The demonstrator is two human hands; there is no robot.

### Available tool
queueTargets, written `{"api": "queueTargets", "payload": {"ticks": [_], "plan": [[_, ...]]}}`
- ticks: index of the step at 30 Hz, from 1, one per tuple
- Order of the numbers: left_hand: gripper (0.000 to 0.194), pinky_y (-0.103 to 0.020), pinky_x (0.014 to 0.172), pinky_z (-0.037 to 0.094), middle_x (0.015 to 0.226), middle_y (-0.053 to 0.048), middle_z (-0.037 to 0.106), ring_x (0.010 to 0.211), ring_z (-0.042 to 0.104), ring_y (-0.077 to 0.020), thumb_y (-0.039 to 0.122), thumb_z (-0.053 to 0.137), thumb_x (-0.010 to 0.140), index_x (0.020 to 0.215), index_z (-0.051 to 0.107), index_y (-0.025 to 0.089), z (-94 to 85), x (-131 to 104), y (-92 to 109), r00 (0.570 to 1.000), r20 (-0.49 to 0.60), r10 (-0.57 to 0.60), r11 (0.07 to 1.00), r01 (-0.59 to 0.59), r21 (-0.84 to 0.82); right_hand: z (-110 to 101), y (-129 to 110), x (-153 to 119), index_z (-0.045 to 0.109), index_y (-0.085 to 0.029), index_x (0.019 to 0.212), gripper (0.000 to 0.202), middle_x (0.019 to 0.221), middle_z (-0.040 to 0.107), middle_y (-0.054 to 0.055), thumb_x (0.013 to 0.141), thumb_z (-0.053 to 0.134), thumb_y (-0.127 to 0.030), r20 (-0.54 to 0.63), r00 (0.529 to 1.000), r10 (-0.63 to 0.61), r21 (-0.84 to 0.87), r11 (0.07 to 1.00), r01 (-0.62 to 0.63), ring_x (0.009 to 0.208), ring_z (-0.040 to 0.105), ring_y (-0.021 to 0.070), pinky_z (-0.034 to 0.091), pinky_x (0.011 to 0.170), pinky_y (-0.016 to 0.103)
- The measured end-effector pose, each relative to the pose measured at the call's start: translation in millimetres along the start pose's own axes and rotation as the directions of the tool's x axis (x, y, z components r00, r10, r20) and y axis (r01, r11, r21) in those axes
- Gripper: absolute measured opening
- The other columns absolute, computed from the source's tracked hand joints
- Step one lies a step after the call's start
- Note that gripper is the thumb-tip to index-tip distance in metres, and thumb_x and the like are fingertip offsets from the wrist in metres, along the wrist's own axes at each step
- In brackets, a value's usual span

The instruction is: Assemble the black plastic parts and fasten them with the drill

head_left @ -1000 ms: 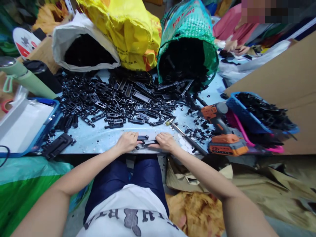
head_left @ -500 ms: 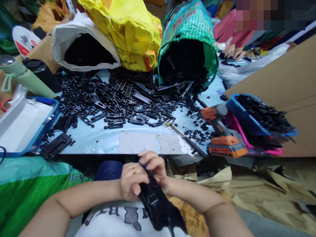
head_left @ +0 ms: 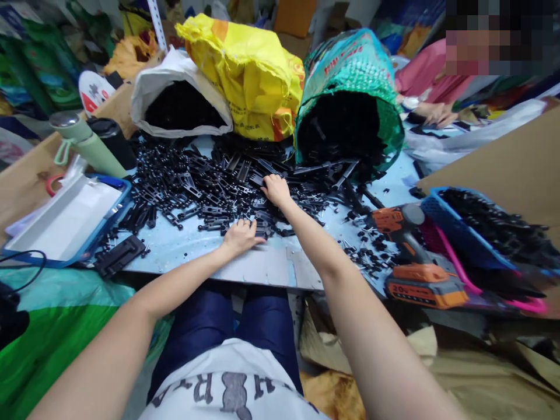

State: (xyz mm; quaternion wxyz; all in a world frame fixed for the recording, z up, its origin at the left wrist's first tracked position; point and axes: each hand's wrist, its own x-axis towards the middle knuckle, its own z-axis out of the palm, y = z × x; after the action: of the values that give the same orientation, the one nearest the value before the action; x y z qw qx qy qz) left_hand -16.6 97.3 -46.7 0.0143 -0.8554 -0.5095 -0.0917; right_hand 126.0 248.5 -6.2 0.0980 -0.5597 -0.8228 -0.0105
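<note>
My left hand (head_left: 240, 236) rests at the near edge of a pile of black plastic parts (head_left: 192, 181), fingers curled over some of them and thumb pointing right. Farther in, my right hand (head_left: 276, 190) reaches onto the same pile, its fingers bent beside a black slotted part (head_left: 258, 178). What the fingertips of either hand touch is too small to make out. Grey sheets (head_left: 254, 265) lie at the table's front edge, just nearer than my left hand.
An orange cordless drill (head_left: 422, 280) stands right, beside a blue basket (head_left: 464, 230) of black parts. White (head_left: 140, 111), yellow (head_left: 258, 76) and green (head_left: 350, 70) sacks line the back. Left are a blue tray (head_left: 83, 256) and a green bottle (head_left: 94, 143). A person's hands (head_left: 437, 114) work back right.
Both hands have moved from my lap forward onto the pile. The long black piece they held is out of sight. The view has shifted, and the metal-ended tool near the drill is hidden.
</note>
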Motion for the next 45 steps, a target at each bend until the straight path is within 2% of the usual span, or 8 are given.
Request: {"api": "queueTargets", "payload": {"ticks": [7, 16, 23, 29, 33, 37, 39, 45], "plan": [[0.033, -0.037, 0.084, 0.037, 0.112, -0.016, 0.056, 0.106, 0.047, -0.0267, 0.035, 0.039, 0.092, 0.110, 0.055, 0.013, -26.5, 12, -39, 0.985, -0.109, -0.136, 0.990, 0.138, 0.012, -15, -4, 10, 0.054, -0.010, 0.117, 0.043, 0.112, 0.057, 0.017, 0.081, 0.060, -0.032, -0.103, 0.992, 0.073, 0.008, 0.997, -0.072, 0.106, 0.047, 0.0304, 0.037, 0.088, 0.043], [0.015, -0.038, 0.082, 0.040, 0.103, -0.014, 0.055, 0.101, 0.050, -0.0272, 0.019, 0.045, 0.087, 0.090, 0.058, 0.013, -22.6, -34, -108, 0.964, 0.095, -0.248, 0.969, 0.246, 0.031, -20, -36, -110, 0.058, -0.012, 0.114, 0.047, 0.097, 0.064, 0.009, 0.080, 0.059, -0.045, 0.155, 0.986, -0.062, 0.744, 0.664, -0.075, 0.078, 0.057, 0.0168, 0.046, 0.072, 0.031], [0.028, -0.033, 0.079, 0.046, 0.095, -0.007, 0.056, 0.087, 0.056, -0.0194, 0.019, 0.052, 0.082, 0.109, 0.049, 0.014, -34.7, -81, -82, 0.945, -0.081, -0.318, 0.847, 0.245, -0.472, -37, -40, -191, 0.061, -0.021, 0.115, 0.032, 0.115, 0.055, 0.012, 0.084, 0.055, -0.023, 0.224, 0.831, -0.509, 0.389, 0.829, 0.403, 0.107, 0.046, 0.0241, 0.037, 0.092, 0.041], [0.026, -0.035, 0.085, 0.047, 0.101, -0.008, 0.060, 0.096, 0.057, -0.0210, 0.027, 0.051, 0.085, 0.108, 0.055, 0.017, -45.0, -94, -31, 0.946, -0.080, -0.316, 0.728, 0.187, -0.659, -18, -57, -202, 0.038, -0.014, 0.138, 0.060, 0.121, 0.049, 0.020, 0.086, 0.049, -0.044, 0.184, 0.977, 0.104, 0.085, 0.989, -0.121, 0.109, 0.046, 0.0310, 0.040, 0.089, 0.044], [0.036, -0.029, 0.072, 0.051, 0.094, -0.006, 0.062, 0.068, 0.060, -0.0125, 0.033, 0.035, 0.093, 0.120, 0.055, 0.018, -40.4, -86, -3, 0.926, 0.000, -0.378, 0.550, 0.224, -0.804, 0, -75, -190, 0.039, -0.018, 0.137, 0.056, 0.108, 0.056, 0.015, 0.090, 0.039, -0.048, 0.169, 0.976, 0.135, 0.442, 0.875, -0.198, 0.102, 0.053, 0.0258, 0.043, 0.088, 0.041], [0.040, -0.024, 0.057, 0.049, 0.089, -0.004, 0.057, 0.053, 0.053, -0.0075, 0.035, 0.045, 0.090, 0.126, 0.052, 0.019, -40.7, -82, 10, 0.917, -0.027, -0.398, 0.457, 0.173, -0.872, 2, -86, -190, 0.033, -0.023, 0.141, 0.058, 0.090, 0.061, 0.006, 0.092, 0.029, -0.054, 0.202, 0.976, 0.077, 0.939, 0.267, -0.215, 0.066, 0.058, 0.0143, 0.051, 0.060, 0.029], [0.039, -0.026, 0.065, 0.049, 0.084, -0.003, 0.057, 0.065, 0.056, -0.0112, 0.033, 0.047, 0.089, 0.124, 0.055, 0.018, -44.8, -81, 11, 0.908, -0.115, -0.403, 0.531, 0.130, -0.837, -2, -85, -192, 0.033, -0.023, 0.141, 0.062, 0.085, 0.060, 0.004, 0.089, 0.035, -0.056, 0.223, 0.974, 0.038, 0.966, 0.128, -0.226, 0.055, 0.054, 0.0111, 0.049, 0.049, 0.026], [0.035, -0.028, 0.074, 0.047, 0.084, -0.005, 0.057, 0.079, 0.056, -0.0149, 0.027, 0.046, 0.089, 0.121, 0.057, 0.018, -54.7, -84, 22, 0.907, -0.247, -0.340, 0.685, 0.059, -0.726, -14, -74, -198, 0.043, -0.026, 0.136, 0.051, 0.100, 0.056, 0.005, 0.089, 0.047, -0.043, 0.002, 0.990, -0.139, 0.925, 0.377, 0.051, 0.058, 0.052, 0.0068, 0.052, 0.055, 0.023]]}}
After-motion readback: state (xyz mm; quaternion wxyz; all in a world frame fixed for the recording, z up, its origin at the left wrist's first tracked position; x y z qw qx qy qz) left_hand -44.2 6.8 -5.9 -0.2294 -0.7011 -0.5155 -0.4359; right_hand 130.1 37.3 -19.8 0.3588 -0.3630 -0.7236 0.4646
